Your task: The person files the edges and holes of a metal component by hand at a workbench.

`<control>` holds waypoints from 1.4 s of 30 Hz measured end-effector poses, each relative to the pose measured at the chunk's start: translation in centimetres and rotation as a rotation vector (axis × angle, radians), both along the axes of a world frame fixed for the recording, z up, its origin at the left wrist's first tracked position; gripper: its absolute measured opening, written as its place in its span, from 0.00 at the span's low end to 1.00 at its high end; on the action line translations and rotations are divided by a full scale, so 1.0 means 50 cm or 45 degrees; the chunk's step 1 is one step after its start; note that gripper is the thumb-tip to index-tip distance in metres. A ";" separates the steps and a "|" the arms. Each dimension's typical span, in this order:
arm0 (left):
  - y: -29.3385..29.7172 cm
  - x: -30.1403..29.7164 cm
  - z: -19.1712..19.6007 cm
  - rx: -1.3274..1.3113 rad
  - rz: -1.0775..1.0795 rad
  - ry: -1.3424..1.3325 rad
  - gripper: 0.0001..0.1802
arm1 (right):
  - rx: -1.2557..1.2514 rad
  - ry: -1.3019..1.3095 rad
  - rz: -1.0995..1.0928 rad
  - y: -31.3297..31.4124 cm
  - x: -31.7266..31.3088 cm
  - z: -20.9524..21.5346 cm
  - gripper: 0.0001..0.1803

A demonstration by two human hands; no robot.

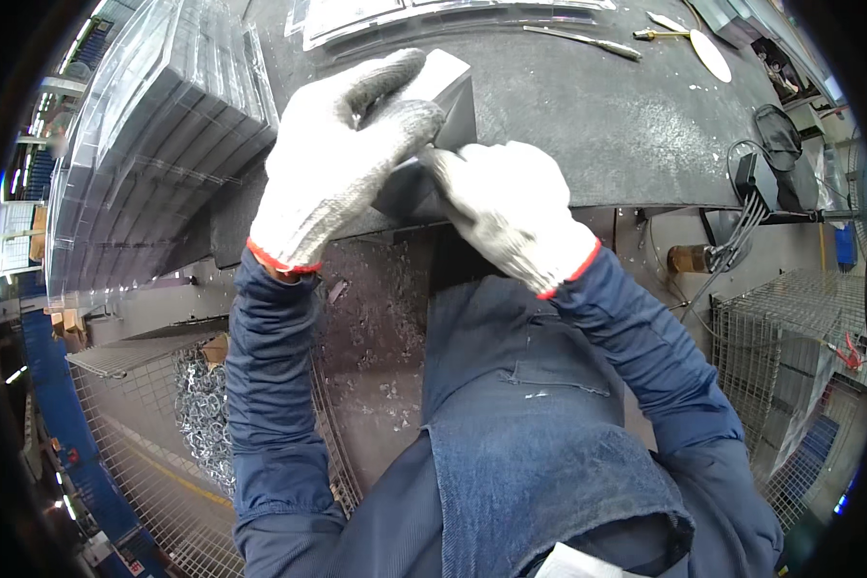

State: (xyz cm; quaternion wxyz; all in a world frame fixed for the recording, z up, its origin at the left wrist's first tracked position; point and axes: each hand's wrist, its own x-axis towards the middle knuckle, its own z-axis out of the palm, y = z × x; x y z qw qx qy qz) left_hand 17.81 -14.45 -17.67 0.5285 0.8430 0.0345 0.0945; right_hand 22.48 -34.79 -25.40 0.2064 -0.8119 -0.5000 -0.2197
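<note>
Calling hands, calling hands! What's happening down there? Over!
Left hand and right hand gloved, both on angular grey piece. Piece at table's near edge. Tall stack at left.

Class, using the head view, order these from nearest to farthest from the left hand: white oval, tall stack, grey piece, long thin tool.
From the left hand:
1. Grey piece: touching the hand.
2. Tall stack: close by, left.
3. Long thin tool: right, farther up the table.
4. White oval: beyond the tool, farther right.
</note>
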 end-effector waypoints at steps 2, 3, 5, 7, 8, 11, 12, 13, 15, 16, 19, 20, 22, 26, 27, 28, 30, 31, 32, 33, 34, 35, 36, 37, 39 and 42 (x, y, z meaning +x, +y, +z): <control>0.007 -0.009 -0.017 0.082 0.022 -0.047 0.31 | -0.138 -0.033 -0.023 -0.034 -0.019 0.012 0.12; 0.014 -0.008 -0.018 0.161 0.041 -0.094 0.32 | -0.247 0.044 -0.021 -0.042 -0.026 0.014 0.16; -0.001 -0.002 -0.021 0.125 0.009 -0.090 0.32 | -0.028 0.013 0.004 -0.027 -0.007 -0.007 0.25; -0.019 -0.011 -0.001 0.077 0.047 -0.029 0.32 | 0.066 -0.016 0.018 0.010 0.016 -0.037 0.28; -0.015 -0.004 0.013 -0.174 0.031 0.072 0.33 | 0.170 -0.051 0.043 0.020 0.019 -0.043 0.32; -0.004 -0.011 -0.005 0.174 0.006 -0.069 0.33 | -0.060 0.094 0.011 -0.038 -0.020 -0.019 0.26; -0.009 -0.012 -0.008 0.020 0.054 0.024 0.33 | -0.155 0.181 -0.017 -0.047 -0.028 -0.019 0.22; -0.010 -0.005 -0.016 0.066 0.026 -0.024 0.32 | -0.157 0.171 -0.023 -0.039 -0.019 -0.024 0.22; -0.017 -0.010 -0.010 0.026 0.022 -0.050 0.32 | 0.243 0.028 0.029 -0.003 -0.011 -0.044 0.21; -0.009 -0.006 -0.008 -0.064 -0.001 -0.049 0.33 | 0.234 0.037 0.031 0.020 -0.002 -0.053 0.23; -0.008 -0.014 -0.013 0.222 -0.012 -0.160 0.33 | 0.122 0.296 0.019 -0.042 -0.040 -0.035 0.21; -0.006 -0.013 -0.020 0.163 0.005 -0.138 0.32 | 0.058 0.424 0.035 -0.067 -0.042 -0.033 0.21; -0.013 -0.013 -0.021 0.109 0.016 -0.124 0.31 | 0.152 0.423 0.040 -0.077 -0.036 -0.027 0.20; -0.029 -0.048 -0.086 0.096 0.406 -0.691 0.29 | 0.297 0.389 -0.030 -0.063 -0.034 -0.040 0.18; -0.024 -0.062 -0.142 0.042 0.477 -0.881 0.31 | 0.317 0.400 -0.057 -0.058 -0.034 -0.041 0.17; -0.029 -0.069 -0.191 0.009 0.396 -1.055 0.34 | 0.312 0.351 -0.056 -0.055 -0.036 -0.042 0.21; -0.054 -0.094 -0.263 0.241 0.629 -0.913 0.38 | 0.277 0.303 -0.032 -0.051 -0.041 -0.041 0.23; -0.071 -0.104 -0.256 0.119 0.588 -0.736 0.40 | 0.237 0.251 -0.013 -0.051 -0.041 -0.033 0.25; -0.071 -0.098 -0.246 -0.008 0.566 -0.759 0.43 | 0.237 0.250 -0.016 -0.054 -0.042 -0.021 0.25; -0.064 -0.095 -0.232 0.039 0.573 -0.795 0.41 | 0.143 0.252 -0.026 -0.060 -0.042 -0.005 0.28; -0.053 -0.088 -0.180 0.125 0.513 -0.721 0.40 | 0.048 0.256 -0.041 -0.067 -0.043 0.016 0.31; -0.038 -0.081 -0.126 0.212 0.458 -0.649 0.39 | 0.046 0.254 -0.043 -0.070 -0.044 0.033 0.31; -0.032 -0.071 -0.072 0.352 0.389 -0.579 0.37 | 0.019 0.234 -0.039 -0.069 -0.048 0.053 0.30; -0.048 -0.052 -0.024 0.144 0.324 -0.348 0.34 | -0.005 0.215 -0.041 -0.067 -0.048 0.059 0.29; -0.035 -0.019 0.023 0.253 0.060 -0.094 0.34 | -0.061 0.197 -0.084 -0.056 -0.030 0.045 0.28; -0.031 0.027 0.013 0.666 0.042 -0.078 0.33 | -0.051 0.077 -0.136 -0.029 0.020 0.017 0.20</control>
